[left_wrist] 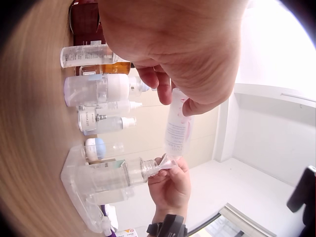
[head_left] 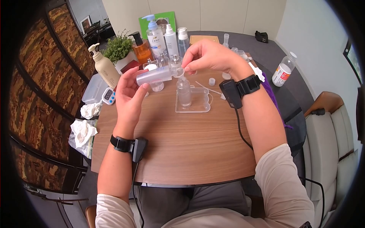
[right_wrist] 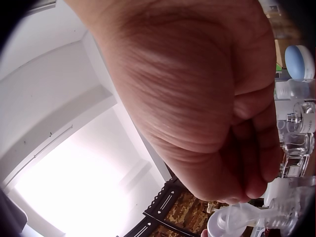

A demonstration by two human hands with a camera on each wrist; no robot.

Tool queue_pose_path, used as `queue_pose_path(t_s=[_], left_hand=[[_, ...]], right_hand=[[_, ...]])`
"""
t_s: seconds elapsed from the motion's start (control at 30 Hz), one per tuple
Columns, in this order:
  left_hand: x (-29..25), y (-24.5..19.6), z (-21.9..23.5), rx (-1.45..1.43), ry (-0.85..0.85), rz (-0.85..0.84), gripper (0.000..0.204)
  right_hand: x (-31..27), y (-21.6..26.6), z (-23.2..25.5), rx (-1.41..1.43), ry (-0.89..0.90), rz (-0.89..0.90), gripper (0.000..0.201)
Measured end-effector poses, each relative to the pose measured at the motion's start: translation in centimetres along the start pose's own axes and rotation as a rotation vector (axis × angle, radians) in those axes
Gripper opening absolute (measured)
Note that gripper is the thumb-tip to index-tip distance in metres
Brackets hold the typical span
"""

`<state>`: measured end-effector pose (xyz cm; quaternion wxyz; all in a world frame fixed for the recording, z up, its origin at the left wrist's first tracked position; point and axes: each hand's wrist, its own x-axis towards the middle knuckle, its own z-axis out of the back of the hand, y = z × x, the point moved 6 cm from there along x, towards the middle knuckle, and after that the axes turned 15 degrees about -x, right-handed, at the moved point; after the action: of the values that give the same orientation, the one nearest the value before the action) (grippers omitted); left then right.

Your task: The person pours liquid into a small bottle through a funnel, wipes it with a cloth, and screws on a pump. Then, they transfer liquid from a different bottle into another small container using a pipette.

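Note:
My left hand [head_left: 128,89] grips a translucent bottle [head_left: 154,76] with faint printing, holding it almost level. Its right end lies at the mouth of a small clear funnel [left_wrist: 167,163]. Thumb and fingers of my right hand [head_left: 215,57] pinch the funnel at its rim. Below, the funnel's stem points into the open neck of a clear bottle [head_left: 184,95], which stands upright in a shallow clear plastic tray [head_left: 203,108]. In the right wrist view, my palm hides much of the scene, with the funnel [right_wrist: 229,222] showing at the bottom.
Behind the hands stand a beige pump bottle [head_left: 104,66], an amber pump bottle [head_left: 142,51], a Dove bottle [head_left: 156,40] and a potted plant [head_left: 118,48]. A timer [head_left: 108,95] and crumpled tissues [head_left: 83,132] lie left. A small cap [head_left: 211,81] sits right of the tray.

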<state>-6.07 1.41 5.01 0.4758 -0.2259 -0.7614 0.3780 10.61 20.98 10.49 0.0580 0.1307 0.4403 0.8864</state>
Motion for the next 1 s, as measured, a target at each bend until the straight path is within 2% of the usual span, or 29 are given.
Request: queue_pose_path(t_s=[1.0], left_hand=[[-0.07, -0.17, -0.06, 0.018, -0.009, -0.003, 0.049]], right_hand=[[-0.05, 0.32, -0.14, -0.026, -0.009, -0.008, 0.012]])
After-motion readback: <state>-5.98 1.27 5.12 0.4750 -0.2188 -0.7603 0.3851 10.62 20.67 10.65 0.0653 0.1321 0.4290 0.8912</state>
